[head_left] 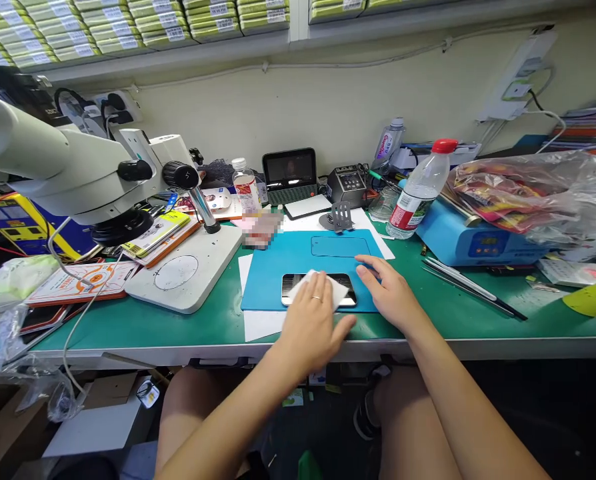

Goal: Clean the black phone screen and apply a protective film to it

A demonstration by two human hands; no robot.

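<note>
Grip of the left hand (311, 320) is flat, not curled, fingers laid over a folded white wipe (339, 295) against the dark face of a smartphone (349, 281)! That phone lies lengthwise near the front edge of a blue mat (265, 263). Over to the right hand (385, 290): thumb and forefinger parted, just beside the mat's right side. Behind the phone, a phone-shaped outline (341, 246) marks the mat. Wider on the green table (213, 330), a microscope (73, 170) looms left, a red-capped bottle (417, 193) right.

Black-screened phone (347, 281) flat on blue mat (263, 277), white wipe (337, 292) atop.
</note>
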